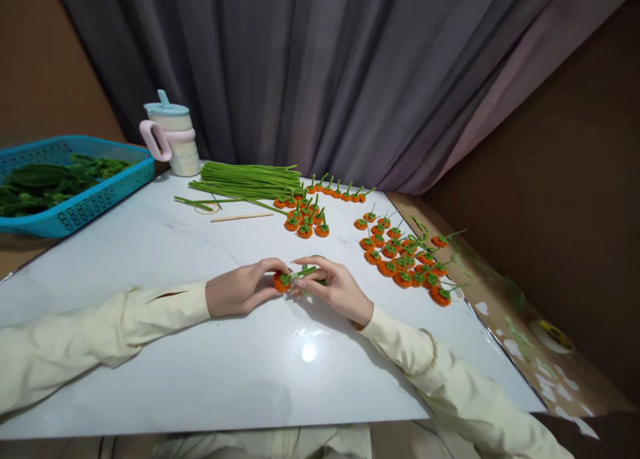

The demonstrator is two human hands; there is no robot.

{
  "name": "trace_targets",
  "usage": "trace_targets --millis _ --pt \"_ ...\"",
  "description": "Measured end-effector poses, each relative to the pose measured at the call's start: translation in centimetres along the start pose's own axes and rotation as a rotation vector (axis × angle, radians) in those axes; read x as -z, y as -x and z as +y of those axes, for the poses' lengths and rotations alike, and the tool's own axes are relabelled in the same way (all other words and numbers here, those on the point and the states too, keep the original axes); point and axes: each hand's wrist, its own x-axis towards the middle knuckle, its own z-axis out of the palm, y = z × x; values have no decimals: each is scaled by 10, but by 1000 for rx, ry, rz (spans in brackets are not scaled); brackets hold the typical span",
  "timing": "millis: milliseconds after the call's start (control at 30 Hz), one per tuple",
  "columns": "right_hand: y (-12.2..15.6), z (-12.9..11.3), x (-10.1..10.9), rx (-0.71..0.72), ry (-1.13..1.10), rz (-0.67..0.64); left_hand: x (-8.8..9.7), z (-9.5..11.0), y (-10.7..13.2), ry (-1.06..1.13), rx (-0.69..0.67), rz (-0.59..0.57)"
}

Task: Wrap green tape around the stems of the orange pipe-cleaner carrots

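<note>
While a small orange piece [281, 283] with a green top is pinched between the thumb and forefinger of the left hand [245, 289], its green stem [306, 271] is met by the right hand [343, 292], whose thumb and forefinger are parted slightly around it. Whether the stem is gripped there or only touched cannot be told, as the fingertips are blurred. The piece is held over the middle of the counter [175, 365]. By appearance, the stem is being settled or adjusted at the green top; for the next move, a steady left-hand pinch seems called for, with the stem guided lightly so that the top is not bent.

Beyond the hands, similar pieces are set out: a cluster [305, 231] and a row [336, 193] near the far edge, and a larger group [388, 268] towards the right edge. Near the far-left corner, a bundle of green stems [245, 179] is laid, with a thin stick [242, 217] just in front. A lidded cup [183, 155] is stood at that corner, and a blue basket [65, 227] is placed beside the left edge.
</note>
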Motion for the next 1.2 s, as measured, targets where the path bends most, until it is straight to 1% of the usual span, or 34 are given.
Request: trace_targets --millis 233,300,433,633,900,1100,1200 --pt "-2 -1 -5 -29 -12 -1 -5 1 -1 -61 -63 69" --pt "-2 -1 -5 -33 -9 -1 -5 1 -2 -74 -102 87" --pt "-3 -1 -5 -39 40 23 -5 1 -2 -145 -200 68" --pt "-2 -2 -6 -17 33 -10 -4 2 -4 -227 -169 53" --pt "-2 1 -6 12 38 -6 -4 4 -3 -245 -150 41" --pt "-2 -1 -5 65 150 16 -4 3 -3 -241 -161 54" --pt "-2 -2 -4 76 197 17 -4 3 -3 -280 -178 56"
